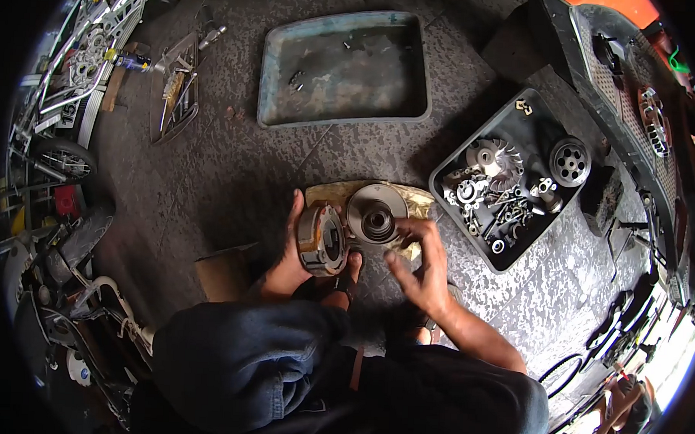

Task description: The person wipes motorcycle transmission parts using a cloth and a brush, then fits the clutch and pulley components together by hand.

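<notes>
My left hand (287, 249) is closed around a round clutch assembly (321, 241) with a rusty brown rim, tilted so its open face points right. Just right of it, a metal pulley (362, 200) with a coil spring (379, 222) at its centre rests on a piece of yellowish cardboard (325, 192) on the floor. My right hand (426, 269) is beside the pulley, thumb and fingers apart. Its fingertips are close to the pulley's right edge; whether they touch it I cannot tell.
A dark tray (493, 262) at right holds a finned fan wheel (496, 162), a perforated drum (571, 161) and several small metal parts. Ahead is a shallow bin (345, 71) with a few small bits. Motorcycle parts (66, 157) line the left; another person (625, 410) is at lower right.
</notes>
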Motion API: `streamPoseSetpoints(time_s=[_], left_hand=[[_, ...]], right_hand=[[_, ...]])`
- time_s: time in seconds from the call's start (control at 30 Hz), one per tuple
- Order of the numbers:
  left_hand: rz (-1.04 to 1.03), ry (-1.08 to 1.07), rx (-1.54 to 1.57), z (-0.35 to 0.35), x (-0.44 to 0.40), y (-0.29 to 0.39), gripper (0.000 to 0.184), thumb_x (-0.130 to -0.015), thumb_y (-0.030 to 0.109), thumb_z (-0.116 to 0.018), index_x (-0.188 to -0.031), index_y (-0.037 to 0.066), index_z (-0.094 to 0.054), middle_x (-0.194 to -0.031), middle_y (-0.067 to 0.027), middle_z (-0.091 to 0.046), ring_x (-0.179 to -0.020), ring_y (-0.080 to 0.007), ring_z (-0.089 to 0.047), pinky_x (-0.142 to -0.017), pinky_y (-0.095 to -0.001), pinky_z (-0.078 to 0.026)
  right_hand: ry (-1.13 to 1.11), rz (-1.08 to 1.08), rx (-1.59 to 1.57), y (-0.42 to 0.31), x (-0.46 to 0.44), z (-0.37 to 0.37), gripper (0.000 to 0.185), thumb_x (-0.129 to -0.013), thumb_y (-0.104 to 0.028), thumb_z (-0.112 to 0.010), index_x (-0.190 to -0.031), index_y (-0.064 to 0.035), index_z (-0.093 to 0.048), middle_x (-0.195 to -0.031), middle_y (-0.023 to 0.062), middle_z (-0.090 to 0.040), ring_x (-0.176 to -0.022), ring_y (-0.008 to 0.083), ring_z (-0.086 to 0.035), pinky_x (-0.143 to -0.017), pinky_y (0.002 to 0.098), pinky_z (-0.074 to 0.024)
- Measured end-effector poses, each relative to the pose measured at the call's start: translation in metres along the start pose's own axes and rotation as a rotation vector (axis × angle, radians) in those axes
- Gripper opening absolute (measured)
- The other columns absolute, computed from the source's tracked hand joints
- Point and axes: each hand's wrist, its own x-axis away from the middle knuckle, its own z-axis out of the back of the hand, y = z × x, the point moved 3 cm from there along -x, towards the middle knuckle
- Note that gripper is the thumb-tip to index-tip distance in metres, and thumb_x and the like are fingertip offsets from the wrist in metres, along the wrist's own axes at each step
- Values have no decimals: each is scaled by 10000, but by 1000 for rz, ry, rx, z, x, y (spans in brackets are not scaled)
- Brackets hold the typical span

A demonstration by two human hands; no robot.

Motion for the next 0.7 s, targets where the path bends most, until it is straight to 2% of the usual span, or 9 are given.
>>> streamPoseSetpoints(time_s=[0.07,0.13,0.2,0.27,0.3,0.37,0.47,0.53,0.7], left_hand=[[-78,126,-167,-13,4,2,740,-867,719,-345,-1077,61,-609,-959,-105,-657,-857,-237,-642,-762,-391,-541],[-297,133,-655,-37,10,5,640,-923,651,-299,-1130,107,-566,-952,-66,-622,-870,-200,-627,-735,-343,-544],[-191,191,-742,-63,21,0,516,-973,541,-324,-1202,124,-525,-1054,-49,-581,-953,-169,-602,-793,-323,-531],[-314,173,-883,-70,23,1,423,-992,423,-408,-1263,111,-500,-1132,-55,-567,-1026,-161,-575,-874,-316,-498],[-320,175,-881,-68,23,3,423,-992,423,-408,-1263,111,-500,-1132,-55,-567,-1026,-161,-575,-874,-316,-498],[-324,130,-1037,-61,22,2,383,-981,263,-494,-1315,79,-464,-1201,-72,-553,-1106,-168,-539,-933,-322,-465],[-386,7,-1037,-61,19,-5,410,-950,159,-549,-1328,43,-443,-1241,-97,-537,-1125,-174,-530,-937,-333,-465],[-300,49,-1046,-60,18,-8,469,-941,156,-567,-1358,25,-398,-1253,-123,-532,-1138,-177,-524,-946,-334,-456],[-277,141,-1057,-50,13,-15,446,-926,101,-559,-1344,52,-412,-1222,-120,-525,-1099,-160,-509,-905,-286,-445]], right_hand=[[-200,41,-38,-17,0,-13,630,-769,-189,-753,-1287,-1,-446,-1174,190,-520,-976,322,-577,-828,381,-496],[-265,-33,-94,-40,-5,-25,749,-760,-249,-770,-1352,-6,-382,-1185,200,-509,-988,335,-575,-854,387,-491],[-262,-101,-141,-39,-5,-28,771,-788,-230,-744,-1397,-11,-325,-1194,210,-499,-1024,357,-561,-889,403,-470],[-51,3,-8,-26,-5,-19,719,-815,-195,-713,-1396,-8,-334,-1174,217,-504,-1036,364,-545,-915,400,-448],[-48,-29,-29,-24,-5,-14,673,-833,-149,-682,-1396,-3,-342,-1151,220,-512,-1047,360,-536,-911,386,-437],[-25,-152,-87,-15,-3,-6,616,-859,-148,-640,-1384,10,-359,-1126,221,-523,-1051,364,-536,-909,380,-428],[24,-191,-98,6,0,-2,559,-889,-175,-598,-1370,14,-383,-1149,218,-533,-1066,340,-550,-897,369,-442],[69,-303,-188,17,2,1,536,-895,-187,-592,-1355,15,-405,-1184,220,-538,-1086,324,-560,-891,361,-452],[24,-319,-27,14,-3,7,503,-901,-215,-598,-1331,3,-453,-1201,228,-544,-1099,316,-569,-870,354,-473]])
